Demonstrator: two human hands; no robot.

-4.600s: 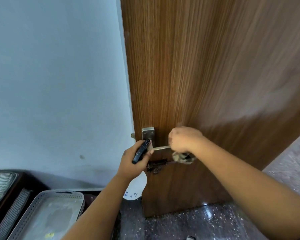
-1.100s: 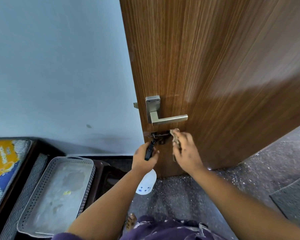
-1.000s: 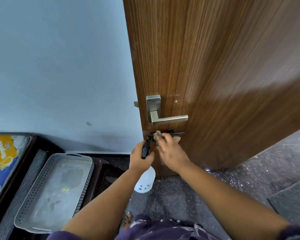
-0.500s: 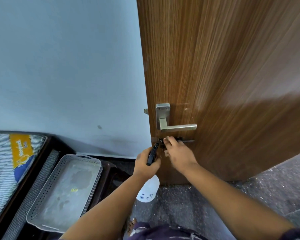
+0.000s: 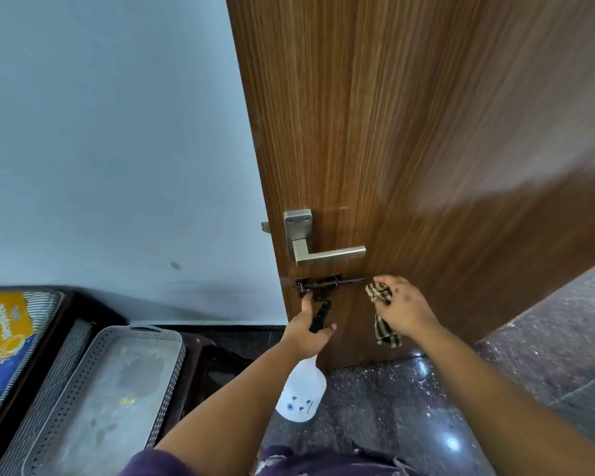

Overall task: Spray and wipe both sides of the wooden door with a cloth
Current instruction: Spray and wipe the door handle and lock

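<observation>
Yellow packaging (image 5: 4, 324) at the far left carries writing too blurred to read, beside a perforated grey tray (image 5: 93, 400). The left hand (image 5: 310, 329) grips the spray bottle (image 5: 301, 395) by its black trigger, one finger apparently reaching up to the dark bolt latch (image 5: 327, 285), likely steadying the wooden door (image 5: 409, 139). The bottle shows small blue flower marks. The right hand (image 5: 404, 310) holds the checked cloth (image 5: 382, 316) bunched against the door, just beside the latch and below the steel handle (image 5: 323, 254), placed for wiping.
</observation>
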